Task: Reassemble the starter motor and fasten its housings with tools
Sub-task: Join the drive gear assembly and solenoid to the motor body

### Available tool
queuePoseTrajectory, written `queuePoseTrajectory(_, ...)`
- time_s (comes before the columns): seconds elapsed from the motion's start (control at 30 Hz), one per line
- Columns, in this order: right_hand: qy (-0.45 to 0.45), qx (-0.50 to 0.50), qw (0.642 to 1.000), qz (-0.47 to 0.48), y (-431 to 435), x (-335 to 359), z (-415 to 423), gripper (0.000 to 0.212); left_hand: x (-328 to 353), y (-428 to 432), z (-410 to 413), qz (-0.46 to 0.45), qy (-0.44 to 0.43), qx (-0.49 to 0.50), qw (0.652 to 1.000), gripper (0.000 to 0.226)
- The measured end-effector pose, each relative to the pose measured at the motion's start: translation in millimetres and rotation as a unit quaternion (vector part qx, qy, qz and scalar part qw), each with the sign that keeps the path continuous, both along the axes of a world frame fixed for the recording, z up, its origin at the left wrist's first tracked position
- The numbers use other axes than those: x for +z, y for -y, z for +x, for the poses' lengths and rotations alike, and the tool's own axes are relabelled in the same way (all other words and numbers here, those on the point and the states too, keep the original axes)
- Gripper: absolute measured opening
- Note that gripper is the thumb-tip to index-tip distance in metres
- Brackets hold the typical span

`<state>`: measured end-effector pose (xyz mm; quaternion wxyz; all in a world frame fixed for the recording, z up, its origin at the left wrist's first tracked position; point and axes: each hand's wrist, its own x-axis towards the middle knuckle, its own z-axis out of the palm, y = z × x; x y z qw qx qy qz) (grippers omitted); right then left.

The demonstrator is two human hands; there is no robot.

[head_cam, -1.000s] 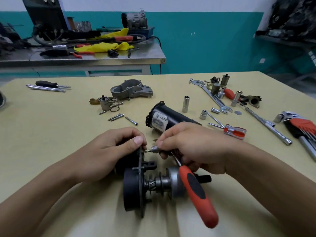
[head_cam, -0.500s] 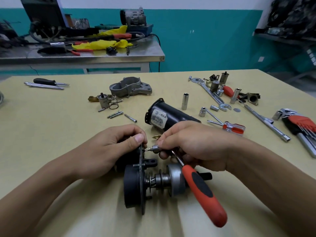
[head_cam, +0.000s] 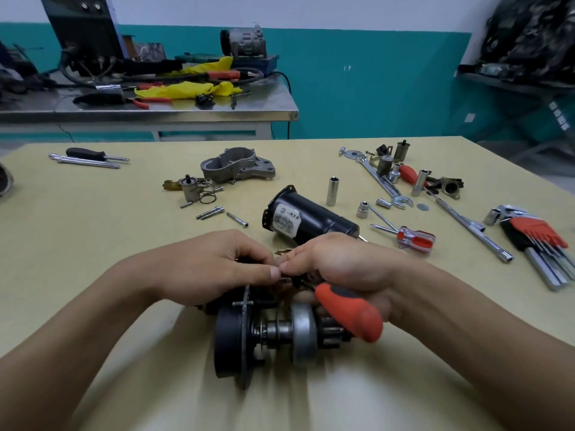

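Note:
The black starter assembly [head_cam: 249, 334] with its plate, shaft and silver pinion clutch lies on the table in front of me. My left hand [head_cam: 214, 269] grips its upper black part, thumb beside the plate. My right hand [head_cam: 339, 269] pinches the socket end of a ratchet driver against the plate, and the driver's red and black handle [head_cam: 351, 312] lies across my palm, pointing toward me. The socket tip is mostly hidden between my fingertips. The black motor housing [head_cam: 308, 217] with a white label lies just behind my hands. A grey aluminium nose housing [head_cam: 238, 164] sits farther back.
Loose bolts [head_cam: 214, 212], a solenoid plunger with springs [head_cam: 193, 188], sockets [head_cam: 332, 191], a spanner [head_cam: 381, 181], a small red screwdriver [head_cam: 410, 237], a long socket wrench [head_cam: 469, 228] and a hex key set [head_cam: 541, 241] lie across the yellow table [head_cam: 77, 244]. A cluttered steel bench [head_cam: 149, 110] stands behind.
My right hand has turned the driver, so the red handle swung up and now lies under my palm. My fingertips have closed together over the socket tip.

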<state>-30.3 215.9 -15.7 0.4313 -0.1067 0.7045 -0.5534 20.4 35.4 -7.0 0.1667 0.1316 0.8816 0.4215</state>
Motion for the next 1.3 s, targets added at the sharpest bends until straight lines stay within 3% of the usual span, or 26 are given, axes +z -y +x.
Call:
queuePoseTrajectory(0.07,0.034,0.003,0.999,0.000,-2,4,0,0.023,2,1,0,0.007,0.003,-0.014,1.000,0.040)
queuePoseTrajectory(0.17,0.152,0.026,0.985,-0.081,-5,12,-6,0.018,1,5,0,0.008,0.009,-0.012,1.000,0.038)
queuePoseTrajectory(0.23,0.202,0.030,0.970,-0.131,-9,14,-11,0.043,0,8,0,0.001,0.006,0.004,1.000,0.037)
queuePoseTrajectory(0.33,0.208,0.026,0.962,-0.176,-16,15,-12,0.065,-1,8,2,0.008,0.002,0.022,1.000,0.033)
queuePoseTrajectory(0.47,0.204,0.029,0.960,-0.190,-18,12,-15,0.067,-3,8,3,0.007,-0.015,0.029,0.999,0.027)
queuePoseTrajectory(0.63,0.132,0.093,0.967,-0.199,-22,9,-12,0.061,-3,10,5,0.008,-0.020,0.025,0.999,0.029)
queuePoseTrajectory(0.7,0.057,0.113,0.977,-0.171,-23,8,-10,0.055,-3,11,5,0.000,-0.029,0.028,0.999,0.027)
queuePoseTrajectory(0.8,-0.079,0.099,0.986,-0.108,-21,3,-6,0.029,-4,11,4,-0.011,-0.037,0.036,0.999,0.027)
queuePoseTrajectory(0.9,-0.303,0.127,0.944,-0.010,-20,-1,-7,0.028,-5,11,4,-0.024,-0.039,0.039,0.998,0.030)
queuePoseTrajectory(0.97,-0.368,0.165,0.914,0.033,-17,1,-6,0.035,-6,12,3,-0.027,-0.041,0.042,0.998,0.030)
queuePoseTrajectory(1.03,-0.383,0.151,0.909,0.063,-13,1,-4,0.043,-7,12,3,-0.028,-0.046,0.041,0.998,0.033)
queuePoseTrajectory(1.17,-0.310,0.114,0.941,0.066,-7,-4,-8,0.056,-7,9,4,0.013,-0.048,0.022,0.999,0.047)
queuePoseTrajectory(1.3,-0.255,0.106,0.961,0.025,-6,-9,-9,0.051,-3,9,3,0.038,-0.036,-0.010,0.999,0.022)
